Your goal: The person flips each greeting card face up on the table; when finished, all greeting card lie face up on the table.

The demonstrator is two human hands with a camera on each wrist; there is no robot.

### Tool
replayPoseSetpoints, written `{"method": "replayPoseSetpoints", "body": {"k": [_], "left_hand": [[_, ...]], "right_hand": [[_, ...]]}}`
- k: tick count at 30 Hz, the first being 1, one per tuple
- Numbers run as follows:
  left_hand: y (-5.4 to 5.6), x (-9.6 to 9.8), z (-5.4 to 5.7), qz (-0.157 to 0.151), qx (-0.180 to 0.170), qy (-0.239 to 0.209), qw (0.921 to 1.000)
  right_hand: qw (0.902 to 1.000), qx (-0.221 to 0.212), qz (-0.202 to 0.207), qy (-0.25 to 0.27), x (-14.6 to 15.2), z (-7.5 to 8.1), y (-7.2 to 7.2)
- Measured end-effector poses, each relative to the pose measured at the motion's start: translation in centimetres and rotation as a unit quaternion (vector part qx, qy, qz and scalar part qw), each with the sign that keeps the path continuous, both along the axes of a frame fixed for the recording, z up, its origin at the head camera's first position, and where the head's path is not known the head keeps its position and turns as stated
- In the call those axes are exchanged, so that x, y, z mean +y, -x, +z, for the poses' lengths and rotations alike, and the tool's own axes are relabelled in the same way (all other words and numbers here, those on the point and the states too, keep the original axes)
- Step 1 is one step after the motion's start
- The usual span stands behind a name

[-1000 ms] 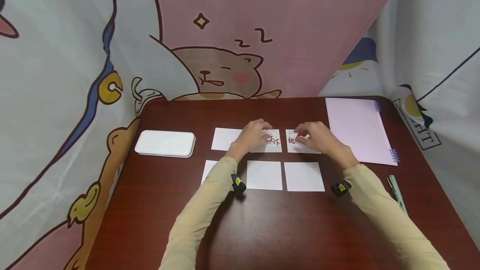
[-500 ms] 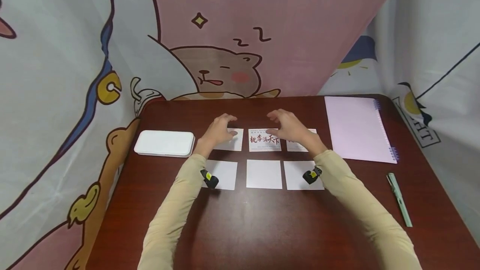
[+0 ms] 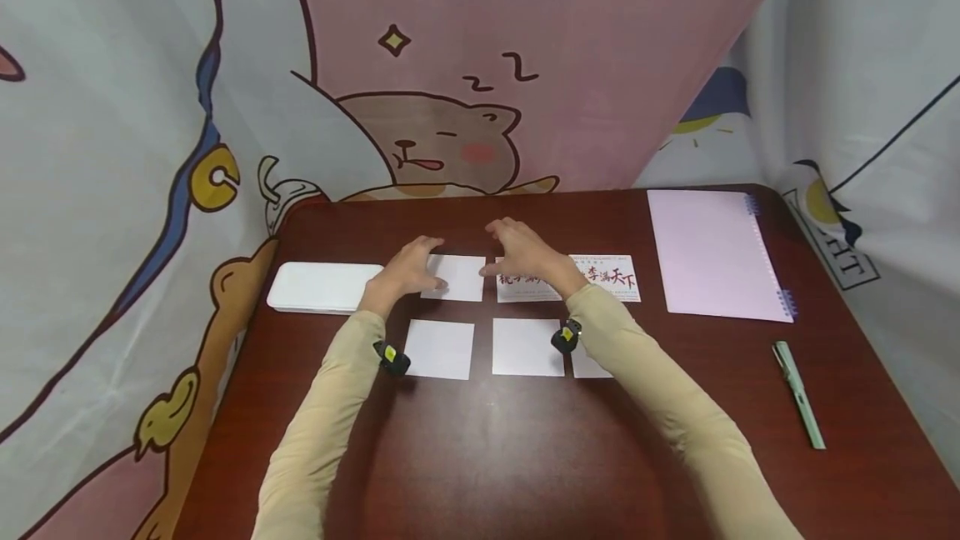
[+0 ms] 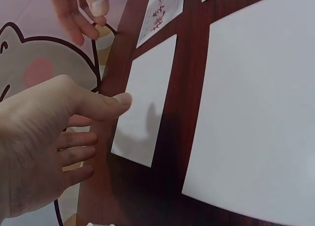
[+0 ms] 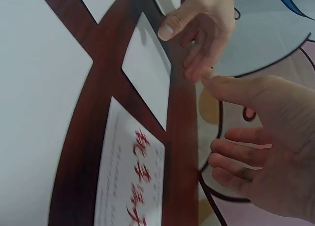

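Observation:
My left hand (image 3: 405,273) hovers at the left edge of a blank white card (image 3: 463,277) in the back row, fingers extended and thumb apart. In the left wrist view its thumb (image 4: 118,102) overlaps that card's edge. Over the middle card with red Chinese characters (image 3: 517,292) is my right hand (image 3: 528,257), its fingers relaxed and holding nothing. A second card with red characters (image 3: 617,277) lies to the right, partly behind the right wrist. In front lies a row of blank cards, left (image 3: 441,349), middle (image 3: 527,348) and right (image 3: 588,365), the last partly covered by the right sleeve.
A white flat case (image 3: 318,286) lies left of the cards, close to the left wrist. A pink spiral notebook (image 3: 720,257) is at the back right, with a green pen (image 3: 799,395) in front of it. Printed cloth (image 3: 585,65) hangs behind the table (image 3: 480,457).
Both hands have moved left across the back row, the left from the middle card to the left blank one, the right from the right card to the middle one. The cards stay in place.

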State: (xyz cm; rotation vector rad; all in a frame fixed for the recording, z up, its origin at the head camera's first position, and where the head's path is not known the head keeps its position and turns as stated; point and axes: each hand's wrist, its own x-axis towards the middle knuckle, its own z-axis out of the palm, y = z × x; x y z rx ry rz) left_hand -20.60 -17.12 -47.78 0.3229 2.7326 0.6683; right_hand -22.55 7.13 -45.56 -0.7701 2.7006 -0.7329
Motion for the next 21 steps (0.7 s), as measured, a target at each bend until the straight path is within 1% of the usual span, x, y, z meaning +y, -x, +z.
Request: {"method": "replayPoseSetpoints", "body": {"k": [5, 9, 12, 15, 18, 21], "left_hand": [[-0.1, -0.4, -0.4, -0.007, -0.014, 0.009, 0.9998], [-0.1, -0.5, -0.8, -0.014, -0.012, 0.012, 0.9998], [-0.1, -0.5, -1.0, -0.015, -0.01, 0.015, 0.9997], [-0.1, -0.4, -1.2, -0.018, -0.009, 0.021, 0.9996], [0.0, -0.3, -1.2, -0.019, -0.01, 0.029, 0.9994], [0.1, -0.2, -1.1, -0.023, -0.008, 0.037, 0.999]], "right_hand": [[0.9992, -0.006, 0.018, -0.035, -2.1, -1.0, -0.2], [0.9981, -0.014, 0.019, -0.057, -3.2, -2.1, -0.7], [0.9973, -0.012, 0.01, -0.072, -3.8, -2.9, -1.0], [0.9962, 0.0, -0.003, -0.087, -4.2, -3.5, -1.2], [0.9958, 0.006, -0.012, -0.09, -4.5, -3.8, -1.2], [0.9959, 0.0, -0.013, -0.09, -4.7, -3.8, -1.0]]}}
